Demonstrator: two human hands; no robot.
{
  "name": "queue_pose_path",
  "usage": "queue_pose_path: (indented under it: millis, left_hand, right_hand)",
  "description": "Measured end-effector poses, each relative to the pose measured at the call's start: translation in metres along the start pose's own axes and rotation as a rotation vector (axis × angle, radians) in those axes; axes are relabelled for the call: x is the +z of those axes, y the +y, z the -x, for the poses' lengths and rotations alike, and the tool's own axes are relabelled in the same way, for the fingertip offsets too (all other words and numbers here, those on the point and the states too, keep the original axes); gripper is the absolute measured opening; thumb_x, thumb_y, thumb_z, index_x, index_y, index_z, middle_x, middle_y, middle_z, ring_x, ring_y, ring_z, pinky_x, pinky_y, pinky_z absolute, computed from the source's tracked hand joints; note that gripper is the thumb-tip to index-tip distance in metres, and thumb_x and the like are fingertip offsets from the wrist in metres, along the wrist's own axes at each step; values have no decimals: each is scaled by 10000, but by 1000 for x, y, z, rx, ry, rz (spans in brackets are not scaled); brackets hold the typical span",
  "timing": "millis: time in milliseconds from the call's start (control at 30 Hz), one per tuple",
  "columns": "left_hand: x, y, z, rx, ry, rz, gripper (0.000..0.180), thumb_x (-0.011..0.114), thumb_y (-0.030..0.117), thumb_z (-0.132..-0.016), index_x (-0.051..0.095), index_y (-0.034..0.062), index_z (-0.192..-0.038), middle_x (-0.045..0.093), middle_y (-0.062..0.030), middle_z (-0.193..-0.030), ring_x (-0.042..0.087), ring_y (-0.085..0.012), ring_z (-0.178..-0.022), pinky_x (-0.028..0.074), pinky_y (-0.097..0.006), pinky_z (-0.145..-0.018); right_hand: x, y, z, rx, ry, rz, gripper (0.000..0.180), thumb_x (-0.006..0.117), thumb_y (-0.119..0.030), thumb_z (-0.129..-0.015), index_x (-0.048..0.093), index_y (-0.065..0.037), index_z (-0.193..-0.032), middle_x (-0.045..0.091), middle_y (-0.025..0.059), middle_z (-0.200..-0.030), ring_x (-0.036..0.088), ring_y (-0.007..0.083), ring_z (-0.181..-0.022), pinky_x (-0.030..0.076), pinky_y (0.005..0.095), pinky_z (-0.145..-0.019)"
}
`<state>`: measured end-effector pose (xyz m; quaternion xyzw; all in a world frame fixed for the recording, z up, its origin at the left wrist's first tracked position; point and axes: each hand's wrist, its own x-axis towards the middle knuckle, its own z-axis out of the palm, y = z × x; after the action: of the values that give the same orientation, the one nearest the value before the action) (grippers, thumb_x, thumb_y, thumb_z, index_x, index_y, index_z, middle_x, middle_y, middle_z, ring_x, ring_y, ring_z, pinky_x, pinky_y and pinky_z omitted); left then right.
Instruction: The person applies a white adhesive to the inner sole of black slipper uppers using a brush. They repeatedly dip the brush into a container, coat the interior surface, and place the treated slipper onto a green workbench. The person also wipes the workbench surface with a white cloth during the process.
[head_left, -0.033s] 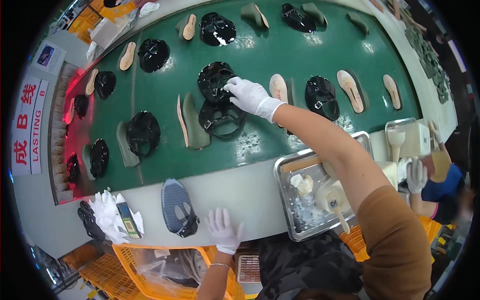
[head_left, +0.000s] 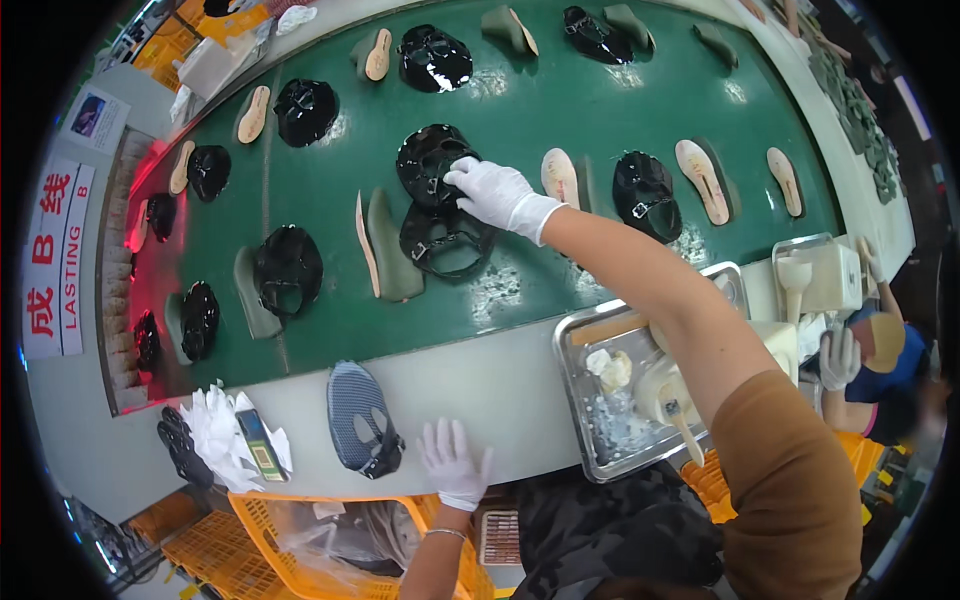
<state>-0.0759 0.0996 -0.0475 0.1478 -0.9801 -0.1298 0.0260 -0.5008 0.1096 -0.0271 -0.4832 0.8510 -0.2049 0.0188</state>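
A white glove covers my right hand [head_left: 495, 192], which reaches across the green work surface with curled fingers at the edge of a glossy black shoe upper [head_left: 425, 160]. This upper has a strap with a small buckle. A second black upper [head_left: 450, 250] with a buckled strap lies against its near side. To their left stand an olive-green shoe last [head_left: 390, 250] and a pale insole [head_left: 367, 245]. Also gloved, my left hand [head_left: 455, 462] rests with fingers spread on the pale table edge. Left of it lies a blue-grey meshed shoe piece [head_left: 357, 410] with a black strap.
A metal tray [head_left: 590, 440] holding a white tub [head_left: 660, 390] and brush sits beneath my right forearm. Black uppers, lasts and insoles cover the green surface. Orange crates [head_left: 245, 520] stand below the table edge. At right, a co-worker's gloved hand [head_left: 840, 358] is near.
Both my hands keep their places, apart from a slight shift of the whole view. The co-worker at right has moved a little.
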Motion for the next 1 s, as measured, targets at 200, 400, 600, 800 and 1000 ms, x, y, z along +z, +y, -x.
queue_pose_path:
  millis: [200, 400, 600, 800, 1000]
  left_hand:
    - [-5, 5, -1, 6, -43, 46, 767, 684, 318, -722, 330, 16, -1333, 357, -217, -1330, 291, -466, -1247, 244, -624, -998]
    - [-11, 8, -6, 12, -73, 33, 752, 670, 326, -726, 347, -18, -1312, 353, -232, -1333, 285, -465, -1256, 236, -622, -1010]
    - [-4, 8, -2, 5, -66, -16, 745, 655, 326, -735, 349, -22, -1319, 343, -240, -1345, 277, -475, -1265, 213, -607, -1036]
    - [-6, 11, -7, 31, -99, -48, 709, 594, 319, -769, 338, -48, -1320, 340, -256, -1338, 257, -486, -1273, 197, -600, -1046]
    - [-2, 13, -6, 43, -66, -111, 683, 507, 365, -813, 328, -63, -1315, 343, -259, -1325, 260, -484, -1267, 209, -593, -1039]
  right_hand:
    - [-15, -8, -35, 127, -151, 68, 222, 595, -266, -820, 623, -132, -994, 644, 93, -913, 622, 301, -886, 497, 416, -770]
    - [-104, 45, -5, 125, 417, -270, 286, 677, -182, -776, 618, -66, -1030, 629, 127, -908, 610, 301, -801, 499, 354, -726]
    - [-184, 126, 88, 609, 481, -187, 426, 739, -272, -731, 606, -8, -1039, 609, 163, -951, 610, 292, -845, 484, 344, -789]
    - [-210, 222, 201, 815, 420, 324, 461, 726, -315, -733, 605, -30, -1075, 592, 172, -1038, 569, 338, -983, 459, 386, -855]
    - [-195, 282, 270, 974, 343, 217, 416, 728, -275, -721, 614, -14, -1025, 611, 206, -988, 584, 359, -955, 471, 386, -835]
